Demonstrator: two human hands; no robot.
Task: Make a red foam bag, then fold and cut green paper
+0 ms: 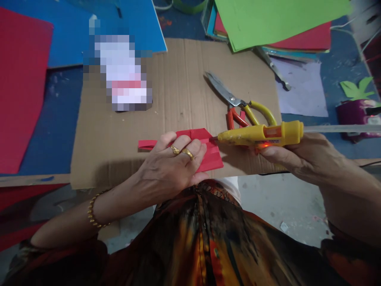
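Lying under the left hand (174, 165): one folded red paper piece (212, 157), its fingers pressing across the middle, a narrow strip extending past them leftward, the wider end protruding rightward, all above brown corrugated cardboard (178, 87). Right hand (309, 159): fingers closing around one yellow plastic glue gun (256, 135), its nozzle meeting the paper. Beyond the gun, steel scissors with red and yellow handles (235, 99) are resting.

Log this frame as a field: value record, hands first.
left hand: left hand holds folded red piece
right hand: right hand grips yellow glue gun
nozzle: at the folded red piece; contact unclear
indicator: lit orange-red
scissors: scissors on cardboard, beyond the yellow glue gun
far right: green sheet atop coloured sheets
far left: large red sheet
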